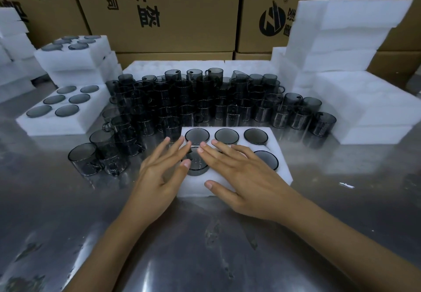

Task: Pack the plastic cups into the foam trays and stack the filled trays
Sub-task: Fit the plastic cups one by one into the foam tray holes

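Two flat open grips, left hand (163,173) and right hand (243,173), holding nothing, pressing smoky plastic cup (196,163) directly beneath fingertips into white foam tray (239,146).

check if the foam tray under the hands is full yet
Cannot tell. The foam tray shows five cups seated: three in back, two in front. The right hand covers the front middle slot.
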Tool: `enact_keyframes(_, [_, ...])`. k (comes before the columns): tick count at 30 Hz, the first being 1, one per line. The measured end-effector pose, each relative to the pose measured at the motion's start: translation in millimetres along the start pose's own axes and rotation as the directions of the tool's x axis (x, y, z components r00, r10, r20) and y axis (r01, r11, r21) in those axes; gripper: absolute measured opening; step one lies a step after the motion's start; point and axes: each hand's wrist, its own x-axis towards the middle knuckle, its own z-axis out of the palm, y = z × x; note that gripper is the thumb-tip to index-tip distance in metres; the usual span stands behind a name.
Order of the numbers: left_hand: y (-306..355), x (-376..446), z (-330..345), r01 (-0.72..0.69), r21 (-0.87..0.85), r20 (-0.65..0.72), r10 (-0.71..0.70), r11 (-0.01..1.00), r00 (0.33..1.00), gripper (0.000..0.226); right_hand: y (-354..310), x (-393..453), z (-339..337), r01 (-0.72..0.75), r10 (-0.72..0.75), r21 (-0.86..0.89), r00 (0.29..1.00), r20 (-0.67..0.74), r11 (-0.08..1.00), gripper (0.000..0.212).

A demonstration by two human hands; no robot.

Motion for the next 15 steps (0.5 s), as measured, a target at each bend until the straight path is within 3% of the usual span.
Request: enact_keyframes(15, [-4.7, -5.7, 3.1, 0.073, 0.088, 0.018, -0.075, 0.993, 0.997, 0.04, -5.5, 6.7, -5.4, 0.061, -0.047, -0.196, 0.996, 0.074, 0.979, 0.066])
